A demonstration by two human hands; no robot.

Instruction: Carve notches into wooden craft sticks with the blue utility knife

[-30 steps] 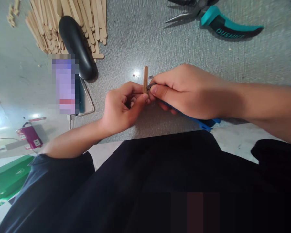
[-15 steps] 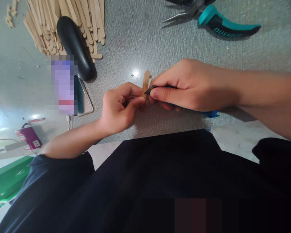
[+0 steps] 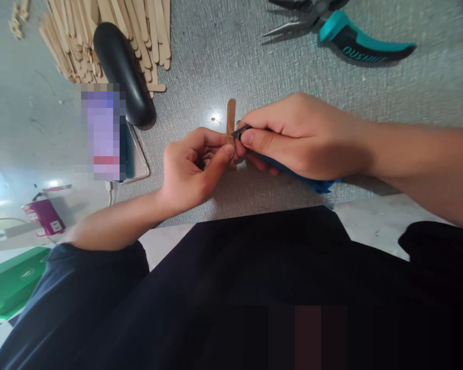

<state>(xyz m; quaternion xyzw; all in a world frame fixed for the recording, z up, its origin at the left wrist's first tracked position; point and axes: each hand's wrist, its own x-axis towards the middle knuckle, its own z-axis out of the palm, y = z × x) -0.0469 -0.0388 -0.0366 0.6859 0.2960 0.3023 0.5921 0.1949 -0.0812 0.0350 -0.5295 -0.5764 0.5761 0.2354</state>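
Note:
My left hand [image 3: 195,167] pinches a short wooden stick [image 3: 231,114] and holds it upright over the grey table [image 3: 254,67]. My right hand [image 3: 299,134] is wrapped round a blue-handled cutter [image 3: 293,174], whose dark metal jaws [image 3: 239,132] meet the stick at its right edge, just above my left thumb. Most of the cutter is hidden under my fingers; only the jaw tip and part of the blue handle show.
A heap of wooden sticks [image 3: 111,31] lies at the back left with a black oblong object [image 3: 123,72] on it. A blurred phone [image 3: 104,133] lies left of my hands. Teal-handled long-nose pliers [image 3: 343,36] rest at the back right. A green box [image 3: 11,280] sits low left.
The stick was tilted half a second ago and stands upright again now. Both hands shifted slightly, and the cutter jaws stayed against the stick.

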